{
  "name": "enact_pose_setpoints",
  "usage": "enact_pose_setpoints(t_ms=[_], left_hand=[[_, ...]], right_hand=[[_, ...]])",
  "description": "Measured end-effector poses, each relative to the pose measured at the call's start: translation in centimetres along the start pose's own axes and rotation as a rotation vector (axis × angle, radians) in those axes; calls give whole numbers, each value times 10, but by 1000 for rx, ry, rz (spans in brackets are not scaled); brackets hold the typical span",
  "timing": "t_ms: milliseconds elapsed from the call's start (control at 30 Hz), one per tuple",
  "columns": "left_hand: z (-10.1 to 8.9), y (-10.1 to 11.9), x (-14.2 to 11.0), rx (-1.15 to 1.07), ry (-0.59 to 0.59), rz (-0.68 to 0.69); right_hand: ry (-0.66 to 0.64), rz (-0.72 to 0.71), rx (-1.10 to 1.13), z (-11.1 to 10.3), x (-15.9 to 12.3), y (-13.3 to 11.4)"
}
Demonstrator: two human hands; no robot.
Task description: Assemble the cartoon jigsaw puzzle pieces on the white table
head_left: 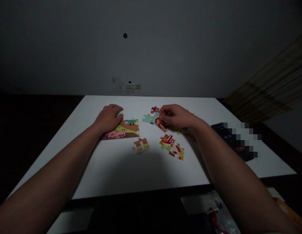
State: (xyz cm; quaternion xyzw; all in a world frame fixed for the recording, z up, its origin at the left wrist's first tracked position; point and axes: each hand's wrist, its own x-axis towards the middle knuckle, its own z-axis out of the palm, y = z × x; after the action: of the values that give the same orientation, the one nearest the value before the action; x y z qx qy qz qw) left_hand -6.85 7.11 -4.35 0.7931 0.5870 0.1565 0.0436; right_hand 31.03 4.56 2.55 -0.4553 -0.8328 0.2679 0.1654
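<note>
Under my left hand, an assembled puzzle section with a pink pig and brown and green ground lies flat on the table. That hand rests on its upper left part, fingers loosely stretched and holding nothing. My right hand has thumb and forefinger pinched at a colourful puzzle piece within a loose group; the palm hides some pieces. Beside its fingertips lie a pale green puzzle piece and a red puzzle piece. Nearer me are a brown-and-green piece and pieces showing a red barn and a cow.
A dark phone, partly pixelated, lies on the right of the white table. Beyond the table stands a grey wall with a socket strip. A curtain hangs at right. Below the front edge is a clear plastic bag.
</note>
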Motion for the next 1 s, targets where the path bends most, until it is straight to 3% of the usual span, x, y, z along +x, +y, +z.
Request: enact_pose_setpoints(t_ms=[100, 167, 300, 433, 600, 700, 800, 900, 1000], left_hand=[[0, 1, 0, 0, 2, -2], [0, 1, 0, 1, 1, 0], [0, 0, 1, 5, 1, -5], [2, -1, 1, 11, 0, -2], [3, -3, 2, 9, -1, 5], [2, -4, 2, 1, -4, 13], [2, -4, 2, 0, 0, 13], [1, -4, 2, 3, -1, 19], [2, -4, 2, 9, 3, 29]], right_hand=[[235, 59, -53, -6, 0, 7], [277, 108, -203, -12, -2, 11], [205, 199, -444, -24, -8, 25], [136, 228, -506, -28, -8, 36], [44, 232, -589, -22, -6, 33], [69, 192, -618, -21, -6, 28], [100, 113, -505, -23, -8, 22], [-35, 54, -266, -25, -14, 9], [-319, -46, -98, -26, -22, -8]])
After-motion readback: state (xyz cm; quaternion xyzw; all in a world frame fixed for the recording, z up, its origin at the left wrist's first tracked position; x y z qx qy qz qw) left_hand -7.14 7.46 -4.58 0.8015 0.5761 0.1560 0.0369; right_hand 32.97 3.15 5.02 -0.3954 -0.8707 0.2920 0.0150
